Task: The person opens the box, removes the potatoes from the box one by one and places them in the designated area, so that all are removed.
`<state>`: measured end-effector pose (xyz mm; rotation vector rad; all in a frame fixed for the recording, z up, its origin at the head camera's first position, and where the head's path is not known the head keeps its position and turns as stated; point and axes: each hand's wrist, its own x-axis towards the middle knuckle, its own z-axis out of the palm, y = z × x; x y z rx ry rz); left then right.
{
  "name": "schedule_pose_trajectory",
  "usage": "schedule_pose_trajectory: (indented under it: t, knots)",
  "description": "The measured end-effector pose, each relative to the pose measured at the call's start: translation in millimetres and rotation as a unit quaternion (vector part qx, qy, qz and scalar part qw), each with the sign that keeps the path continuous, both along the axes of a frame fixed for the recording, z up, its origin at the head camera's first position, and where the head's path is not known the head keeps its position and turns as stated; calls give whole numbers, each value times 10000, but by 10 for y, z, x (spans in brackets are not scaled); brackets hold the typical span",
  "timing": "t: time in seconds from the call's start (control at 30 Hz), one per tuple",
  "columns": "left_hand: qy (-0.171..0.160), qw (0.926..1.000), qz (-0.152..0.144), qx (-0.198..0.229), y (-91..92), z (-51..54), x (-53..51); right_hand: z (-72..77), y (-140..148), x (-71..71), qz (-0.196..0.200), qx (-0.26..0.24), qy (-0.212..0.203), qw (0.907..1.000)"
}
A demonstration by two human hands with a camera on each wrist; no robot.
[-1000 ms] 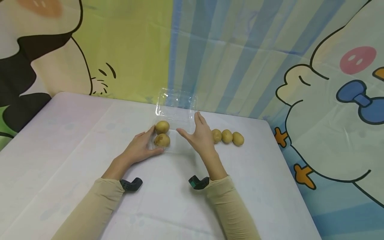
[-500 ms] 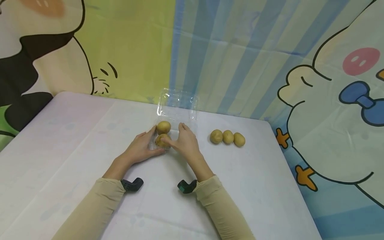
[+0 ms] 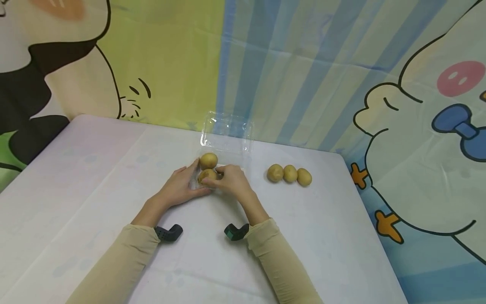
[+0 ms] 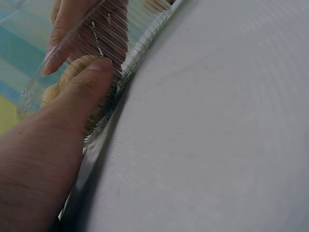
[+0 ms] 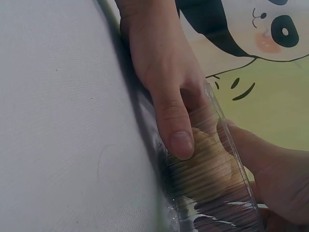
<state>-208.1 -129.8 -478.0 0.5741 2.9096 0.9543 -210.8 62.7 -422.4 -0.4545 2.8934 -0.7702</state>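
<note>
Key relation: near potato (image 3: pixel 207 175) sits between the two hands, at the left end of the clear container (image 5: pixel 244 180), directly left of the right hand (image 3: pixel 232 181).

Right hand has it pinched, thumb on the near side, fingers curled over the right side. Can't tell whether its weight is on the container floor or on the fingers. Left hand (image 3: pixel 178 185) grips the container's left end, thumb pressed on the outside of the near wall, fingers round toward far left.

Far potato (image 3: pixel 209 161) is just beyond the near one; the pair lines up near-far. Lid (image 3: pixel 226 131) is open, standing up along the far side.

Row of three potatoes (image 3: pixel 290 173) lies on the worktop (image 3: pixel 303 236) right of the container, well apart from it. Row axis runs left-right, right end slightly nearer. Right hand is the nearer one to it; left is across the container.
</note>
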Motion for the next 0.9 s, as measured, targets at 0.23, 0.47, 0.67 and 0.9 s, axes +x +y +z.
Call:
schedule_pose_trajectory:
  t: [0.23, 0.47, 0.67, 0.9]
  knots:
    - [-12, 10000, 42, 58, -26, -17, 6, -31, -10, -37, 120, -314, -140, 9993]
    - [93, 9999, 5, 72, -20, -33, -9, -36, 4, -49, 29, -384, -218, 9990]
    - [51, 9999, 57, 97, -18, -37, -11, 27, 1, -48, -142, -381, -261, 9988]
    - [-81, 9999, 104, 88, -12, -60, -16, 75, 41, -47, -331, -376, -149, 9986]
